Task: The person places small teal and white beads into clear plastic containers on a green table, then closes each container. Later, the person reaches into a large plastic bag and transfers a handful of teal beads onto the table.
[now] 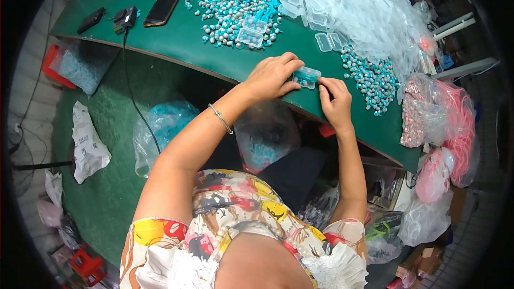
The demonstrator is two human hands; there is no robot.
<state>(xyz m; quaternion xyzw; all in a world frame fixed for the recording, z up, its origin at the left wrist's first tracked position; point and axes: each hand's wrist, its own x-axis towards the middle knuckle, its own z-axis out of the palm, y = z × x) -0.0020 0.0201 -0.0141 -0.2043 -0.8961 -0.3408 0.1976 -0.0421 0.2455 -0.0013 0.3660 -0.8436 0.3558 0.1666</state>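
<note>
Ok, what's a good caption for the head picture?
Left hand and right hand touch a small clear plastic box with turquoise contents at a green table.

Green table over a green floor, pale wall and red plastic stool at left.

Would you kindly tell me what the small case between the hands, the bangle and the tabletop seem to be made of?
The small case: probably clear, glossy plastic; its teal contents show through. The bangle: likely polished metal, judging by its silvery shine. The tabletop: smooth green with a soft sheen, perhaps laminate or plastic sheet; I cannot tell which.
</note>
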